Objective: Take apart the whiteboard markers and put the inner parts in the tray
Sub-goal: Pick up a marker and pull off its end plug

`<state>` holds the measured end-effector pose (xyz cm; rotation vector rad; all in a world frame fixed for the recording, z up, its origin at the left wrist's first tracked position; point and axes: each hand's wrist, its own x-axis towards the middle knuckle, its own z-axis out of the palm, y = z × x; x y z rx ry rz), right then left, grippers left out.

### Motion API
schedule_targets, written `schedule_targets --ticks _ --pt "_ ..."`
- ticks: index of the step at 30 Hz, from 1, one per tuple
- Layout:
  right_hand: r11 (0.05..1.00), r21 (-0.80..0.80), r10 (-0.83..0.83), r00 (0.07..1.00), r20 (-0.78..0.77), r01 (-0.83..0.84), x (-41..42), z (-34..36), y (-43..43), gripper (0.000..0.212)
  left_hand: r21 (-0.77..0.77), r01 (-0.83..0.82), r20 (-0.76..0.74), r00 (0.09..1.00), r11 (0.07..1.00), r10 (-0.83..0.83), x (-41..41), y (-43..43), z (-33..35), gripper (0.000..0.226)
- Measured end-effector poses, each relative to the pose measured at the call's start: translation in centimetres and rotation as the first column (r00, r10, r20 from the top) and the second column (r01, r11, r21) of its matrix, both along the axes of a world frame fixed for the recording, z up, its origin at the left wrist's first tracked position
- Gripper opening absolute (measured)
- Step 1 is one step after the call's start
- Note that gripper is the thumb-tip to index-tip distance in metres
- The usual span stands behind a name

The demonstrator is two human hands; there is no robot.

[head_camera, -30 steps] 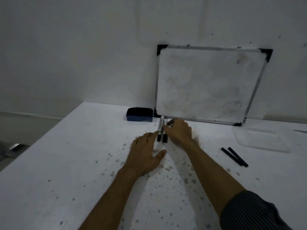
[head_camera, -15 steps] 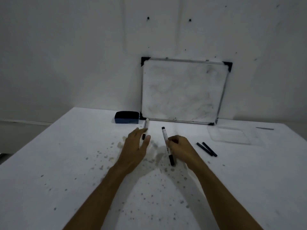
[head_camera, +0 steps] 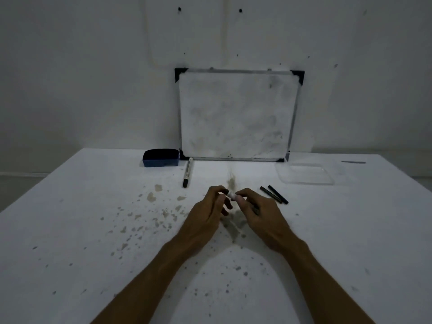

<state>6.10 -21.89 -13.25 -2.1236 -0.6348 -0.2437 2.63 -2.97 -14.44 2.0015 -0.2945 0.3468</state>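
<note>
The person's left hand and right hand meet low over the middle of the table, backs turned up and fingers curled toward each other. Together they are clamped on a white-barrelled whiteboard marker. Only a short pale stretch of it shows between the two sets of fingertips. The right hand wraps its fingers round the rest of the barrel and hides it, while the left hand pinches the exposed end between thumb and fingertips. How far the held marker has come apart cannot be told. Just to the right of the right hand, two thin black rods lie side by side on the table, slanting away to the left. Beyond them, farther right, sits a shallow clear plastic tray, near the lower right corner of a small metal-framed whiteboard with black plastic corners. The whiteboard stands on the table and leans against the pale wall. The rods lie outside the tray. Ahead and to the left of the hands, a second marker with a white barrel lies flat, with its black end toward the person and its far end close to the whiteboard's lower left corner. Just left of that end rests a blue-bodied board eraser with a dark pad. The white table is spattered with greyish-brown stains, thickest around and to the left of the hands.
</note>
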Motion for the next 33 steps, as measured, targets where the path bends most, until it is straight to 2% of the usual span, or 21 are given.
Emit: schedule_targets --ticks 4,8,10,12,15,17,18,20,22,24,26,28,31,33 --pt "0.989 -0.145 0.025 0.998 0.049 -0.018 0.0 0.1 -0.2 0.027 0.277 0.013 0.054 0.998 0.961 -0.029 0.0 1.7 0.0 0.026" --pt "0.983 -0.182 0.047 0.994 0.100 -0.028 -0.3 0.1 -0.1 0.028 0.548 -0.143 0.302 0.953 0.824 -0.036 0.7 2.1 0.0 0.033" --pt "0.976 -0.214 0.064 0.992 0.113 -0.039 -0.3 0.1 0.2 0.034 0.596 -0.178 0.340 0.939 0.783 -0.045 1.0 2.3 0.2 0.040" --pt "0.975 -0.221 0.059 0.984 0.170 -0.020 -0.3 -0.1 0.5 0.035 0.513 -0.110 0.264 0.964 0.851 -0.035 0.9 2.2 0.2 0.038" --pt "0.981 -0.192 0.038 0.951 0.308 0.023 -0.3 -0.1 0.8 0.036 0.205 -0.022 0.042 0.999 0.979 0.014 0.3 1.0 0.0 0.037" --pt "0.977 -0.202 0.032 0.905 0.424 0.060 -0.2 0.0 0.7 0.033 0.018 -0.050 -0.121 0.991 0.999 0.052 0.2 0.5 0.1 0.052" --pt "0.971 -0.226 0.036 0.890 0.455 0.076 -0.1 0.1 0.7 0.031 -0.018 -0.066 -0.193 0.979 0.998 0.062 0.2 0.4 0.2 0.061" --pt "0.960 -0.275 0.064 0.922 0.383 0.048 -0.2 0.2 0.7 0.030 0.069 -0.070 -0.213 0.974 0.995 0.083 0.3 0.5 0.0 0.069" --pt "0.960 -0.279 0.092 0.971 0.221 -0.027 -0.5 0.1 0.8 0.031 0.342 -0.077 -0.021 0.996 0.936 0.089 0.3 0.6 -0.4 0.056" --pt "0.964 -0.262 0.090 0.981 0.171 -0.042 -0.6 0.1 1.0 0.031 0.472 -0.135 0.175 0.983 0.871 0.057 0.5 0.8 -0.7 0.042" --pt "0.970 -0.237 0.092 0.985 0.148 -0.055 -0.6 0.3 0.9 0.034 0.470 -0.168 0.265 0.963 0.866 0.043 0.8 1.0 -0.6 0.037" --pt "0.976 -0.202 0.104 0.987 0.123 -0.078 -0.5 0.4 0.8 0.033 0.427 -0.134 0.260 0.965 0.894 0.021 0.8 1.0 -0.6 0.029" --pt "0.970 -0.244 0.077 0.963 0.259 -0.012 -0.7 0.3 1.1 0.031 0.291 -0.044 0.083 0.996 0.956 0.021 0.6 0.6 -0.7 0.035" --pt "0.970 -0.232 0.029 0.926 0.376 0.064 -0.6 0.2 1.5 0.031 0.110 -0.093 -0.053 0.994 0.990 0.100 0.8 1.0 -0.4 0.045"
